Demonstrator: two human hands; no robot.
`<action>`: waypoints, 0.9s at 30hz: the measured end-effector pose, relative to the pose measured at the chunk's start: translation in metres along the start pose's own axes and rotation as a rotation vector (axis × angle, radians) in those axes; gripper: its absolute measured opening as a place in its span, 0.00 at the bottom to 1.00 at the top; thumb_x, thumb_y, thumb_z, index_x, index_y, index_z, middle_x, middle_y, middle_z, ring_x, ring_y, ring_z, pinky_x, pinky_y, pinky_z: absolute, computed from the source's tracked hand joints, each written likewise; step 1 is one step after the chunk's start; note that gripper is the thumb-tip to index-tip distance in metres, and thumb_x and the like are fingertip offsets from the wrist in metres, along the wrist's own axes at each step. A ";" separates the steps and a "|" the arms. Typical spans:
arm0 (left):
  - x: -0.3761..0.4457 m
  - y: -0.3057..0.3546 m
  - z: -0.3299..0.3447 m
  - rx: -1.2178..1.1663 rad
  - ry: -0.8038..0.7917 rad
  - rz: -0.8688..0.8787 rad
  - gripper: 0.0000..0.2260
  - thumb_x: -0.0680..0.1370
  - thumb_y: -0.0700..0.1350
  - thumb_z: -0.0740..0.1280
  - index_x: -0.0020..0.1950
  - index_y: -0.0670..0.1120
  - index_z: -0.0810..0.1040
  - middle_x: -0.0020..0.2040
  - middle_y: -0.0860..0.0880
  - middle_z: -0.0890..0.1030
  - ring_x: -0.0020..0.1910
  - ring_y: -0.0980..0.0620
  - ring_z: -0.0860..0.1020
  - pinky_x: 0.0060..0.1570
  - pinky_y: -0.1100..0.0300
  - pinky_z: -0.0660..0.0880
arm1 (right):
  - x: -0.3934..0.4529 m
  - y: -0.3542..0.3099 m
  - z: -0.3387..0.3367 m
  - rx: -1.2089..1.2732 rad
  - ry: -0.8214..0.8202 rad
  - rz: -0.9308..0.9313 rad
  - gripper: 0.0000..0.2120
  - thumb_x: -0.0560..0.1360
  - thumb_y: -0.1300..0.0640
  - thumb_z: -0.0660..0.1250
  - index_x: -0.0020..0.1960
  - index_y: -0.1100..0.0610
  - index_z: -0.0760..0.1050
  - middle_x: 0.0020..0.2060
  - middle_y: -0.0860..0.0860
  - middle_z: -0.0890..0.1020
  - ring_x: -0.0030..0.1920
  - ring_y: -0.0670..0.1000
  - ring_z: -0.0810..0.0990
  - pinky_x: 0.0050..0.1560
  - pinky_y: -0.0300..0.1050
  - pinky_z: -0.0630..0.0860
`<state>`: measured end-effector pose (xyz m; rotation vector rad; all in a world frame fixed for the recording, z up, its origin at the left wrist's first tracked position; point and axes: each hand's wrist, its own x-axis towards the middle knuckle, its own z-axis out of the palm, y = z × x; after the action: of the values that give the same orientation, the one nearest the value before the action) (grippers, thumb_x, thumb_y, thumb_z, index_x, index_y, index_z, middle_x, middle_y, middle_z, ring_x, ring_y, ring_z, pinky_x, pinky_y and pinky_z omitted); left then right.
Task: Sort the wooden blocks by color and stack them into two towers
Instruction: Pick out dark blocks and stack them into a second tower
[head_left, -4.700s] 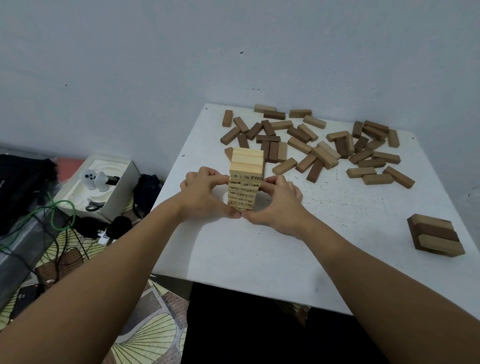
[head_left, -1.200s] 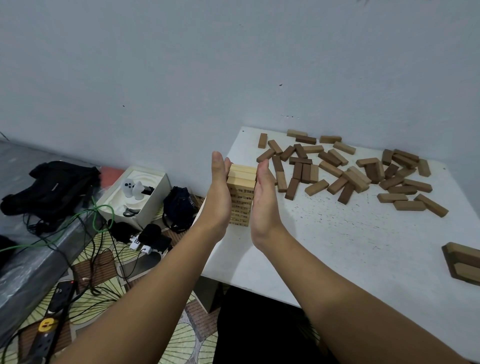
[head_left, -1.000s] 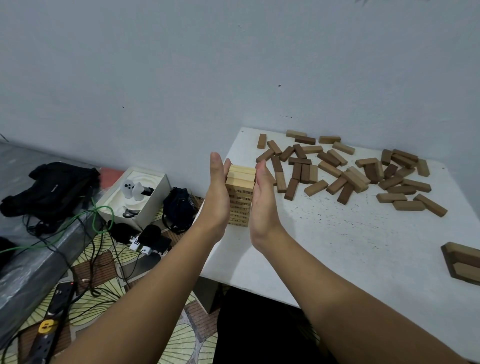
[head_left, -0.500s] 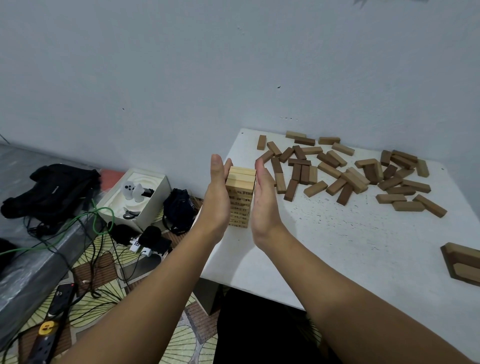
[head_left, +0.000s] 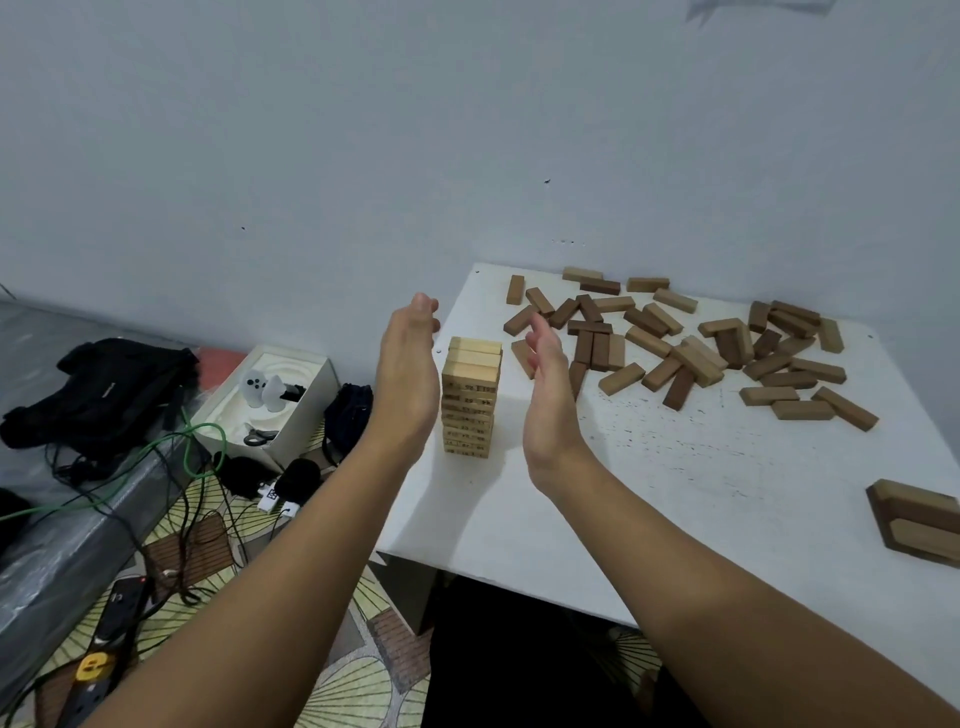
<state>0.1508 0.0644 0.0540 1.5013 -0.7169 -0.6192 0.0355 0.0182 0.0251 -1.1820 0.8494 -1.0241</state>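
Pale block tower (head_left: 471, 397) upright at frame centre; left hand (head_left: 408, 371) and right hand (head_left: 548, 395) flank it, flat, released, apart.

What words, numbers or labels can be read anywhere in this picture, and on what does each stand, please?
Light block tower: dark numbers printed on the block sides, too small and blurred to read.
Black bag: a pale brand mark, too small to read.
White tag on the floor: a black code pattern, not readable.
Nothing else bears text.
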 end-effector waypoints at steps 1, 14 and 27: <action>0.003 0.003 -0.002 0.059 0.015 0.052 0.17 0.87 0.60 0.53 0.64 0.55 0.77 0.62 0.53 0.78 0.63 0.55 0.75 0.67 0.55 0.70 | 0.000 -0.004 -0.007 -0.052 0.006 -0.013 0.26 0.83 0.39 0.51 0.79 0.44 0.64 0.76 0.42 0.65 0.76 0.41 0.61 0.70 0.40 0.59; -0.007 0.058 0.066 0.962 -0.203 0.560 0.17 0.84 0.52 0.64 0.72 0.51 0.76 0.62 0.47 0.75 0.65 0.44 0.70 0.60 0.49 0.73 | 0.023 -0.023 -0.158 -1.297 -0.035 0.039 0.24 0.83 0.45 0.60 0.78 0.47 0.65 0.74 0.55 0.67 0.74 0.60 0.62 0.69 0.57 0.66; -0.017 -0.042 0.186 1.159 -0.612 0.227 0.25 0.85 0.48 0.59 0.82 0.59 0.61 0.71 0.40 0.67 0.72 0.37 0.65 0.71 0.42 0.65 | 0.018 -0.004 -0.239 -1.324 -0.173 0.213 0.35 0.83 0.45 0.61 0.83 0.40 0.47 0.72 0.57 0.67 0.64 0.59 0.75 0.61 0.56 0.76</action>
<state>0.0032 -0.0446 0.0008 2.2255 -1.9115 -0.4902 -0.1811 -0.0755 -0.0168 -2.1456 1.5359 -0.0492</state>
